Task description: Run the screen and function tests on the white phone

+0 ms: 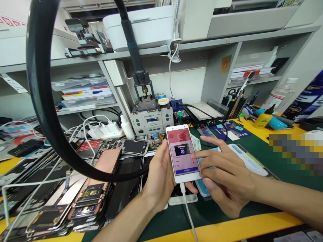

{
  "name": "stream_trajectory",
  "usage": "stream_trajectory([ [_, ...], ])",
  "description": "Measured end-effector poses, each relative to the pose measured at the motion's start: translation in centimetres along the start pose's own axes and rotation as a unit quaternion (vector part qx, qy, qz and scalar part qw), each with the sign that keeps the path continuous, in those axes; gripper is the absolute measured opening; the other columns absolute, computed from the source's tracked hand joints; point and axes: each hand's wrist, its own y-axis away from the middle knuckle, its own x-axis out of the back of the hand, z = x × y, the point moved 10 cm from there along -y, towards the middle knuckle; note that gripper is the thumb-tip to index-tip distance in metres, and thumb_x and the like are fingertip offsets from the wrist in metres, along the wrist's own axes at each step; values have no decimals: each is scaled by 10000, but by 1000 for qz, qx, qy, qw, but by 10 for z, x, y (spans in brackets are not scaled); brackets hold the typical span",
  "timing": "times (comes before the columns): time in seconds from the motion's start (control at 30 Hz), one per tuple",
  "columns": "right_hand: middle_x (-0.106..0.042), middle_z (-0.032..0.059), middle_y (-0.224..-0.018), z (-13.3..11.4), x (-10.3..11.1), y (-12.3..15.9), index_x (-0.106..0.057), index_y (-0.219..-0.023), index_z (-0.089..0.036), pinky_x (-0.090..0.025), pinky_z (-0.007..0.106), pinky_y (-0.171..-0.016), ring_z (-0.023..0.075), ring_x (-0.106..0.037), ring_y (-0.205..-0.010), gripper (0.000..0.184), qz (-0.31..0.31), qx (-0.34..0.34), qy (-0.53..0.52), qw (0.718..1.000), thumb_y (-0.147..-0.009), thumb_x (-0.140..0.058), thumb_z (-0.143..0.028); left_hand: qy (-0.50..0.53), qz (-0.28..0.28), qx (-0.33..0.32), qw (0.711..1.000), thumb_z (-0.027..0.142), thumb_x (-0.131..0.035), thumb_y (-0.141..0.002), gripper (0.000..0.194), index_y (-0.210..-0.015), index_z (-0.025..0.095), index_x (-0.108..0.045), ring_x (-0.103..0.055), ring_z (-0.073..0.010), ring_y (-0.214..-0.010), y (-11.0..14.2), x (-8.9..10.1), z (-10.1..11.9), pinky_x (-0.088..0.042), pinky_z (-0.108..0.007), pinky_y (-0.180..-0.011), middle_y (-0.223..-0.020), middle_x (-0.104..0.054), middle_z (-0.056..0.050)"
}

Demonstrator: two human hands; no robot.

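Observation:
My left hand (158, 174) grips a white smartphone (182, 153) from its left side, holding it upright above the bench. Its lit screen shows a red header and a blue button. A white cable (188, 211) is plugged into the phone's bottom and runs toward me. My right hand (224, 174) is beside the phone on the right, index finger stretched out and touching the screen's right edge, the other fingers curled with nothing in them.
Stacks of disassembled phones (83, 198) fill the left of the green mat (264, 151). A black ring lamp arm (41, 97) arcs overhead at left. A soldering station (151, 119), chargers (106, 129), a hot plate (202, 112) and a yellow bottle (262, 119) stand behind.

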Motion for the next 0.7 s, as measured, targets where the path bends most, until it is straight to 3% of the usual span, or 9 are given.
stream_trajectory([
  [0.7,-654,-1,-642,0,1,-1,-606,-747,-199,-480,552,-1079,221,-760,-797,134,2,-4,-4,1000,-732,-504,-112,6,-3,-6,1000,503,-390,-1016,527,-1447,224,-509,-694,-264,-918,0,0,1,-599,-328,-609,-1201,-675,-126],
])
